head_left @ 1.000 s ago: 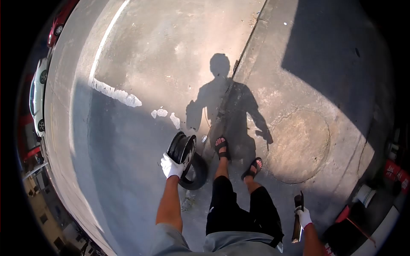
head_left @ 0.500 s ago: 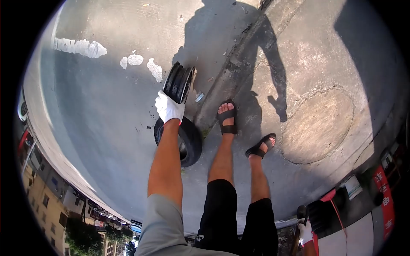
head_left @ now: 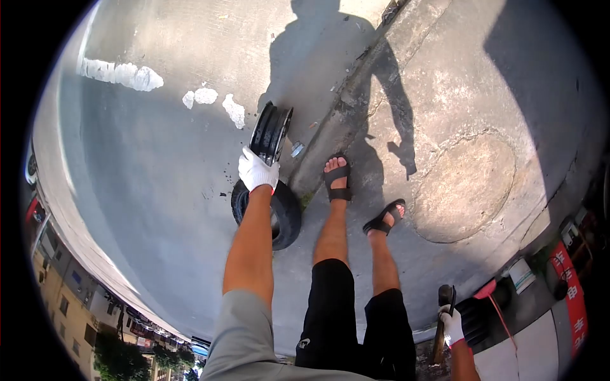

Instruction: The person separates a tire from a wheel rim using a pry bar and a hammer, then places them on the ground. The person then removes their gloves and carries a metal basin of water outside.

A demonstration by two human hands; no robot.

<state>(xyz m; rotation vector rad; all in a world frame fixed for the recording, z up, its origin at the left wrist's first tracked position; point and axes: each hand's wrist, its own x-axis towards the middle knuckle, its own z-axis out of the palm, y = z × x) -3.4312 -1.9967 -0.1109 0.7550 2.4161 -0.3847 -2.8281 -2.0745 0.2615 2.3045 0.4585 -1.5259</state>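
My left hand (head_left: 258, 170), in a white knit glove, is closed on the near edge of a dark metal wheel rim (head_left: 270, 134), which stands on its edge. Just below that, a black tire (head_left: 287, 219) lies on the concrete, partly covered by my forearm. Out to the right, at the lower edge of the view, my gloved right hand (head_left: 452, 326) is wrapped round what looks like a hammer (head_left: 446, 296) with a dark head and a brown handle. Its grip is partly hidden by the fingers.
A small round metallic piece (head_left: 297, 149) lies beside the rim, near a raised concrete seam. My sandalled feet (head_left: 338, 178) stand right of the tire. A red banner (head_left: 569, 292), a pink dustpan-like object (head_left: 485, 289) and a white container (head_left: 522, 275) are at lower right.
My right hand has come forward and up in view with the hammer, now showing more of it. The rim and my left hand sit slightly lower and further right in the view.
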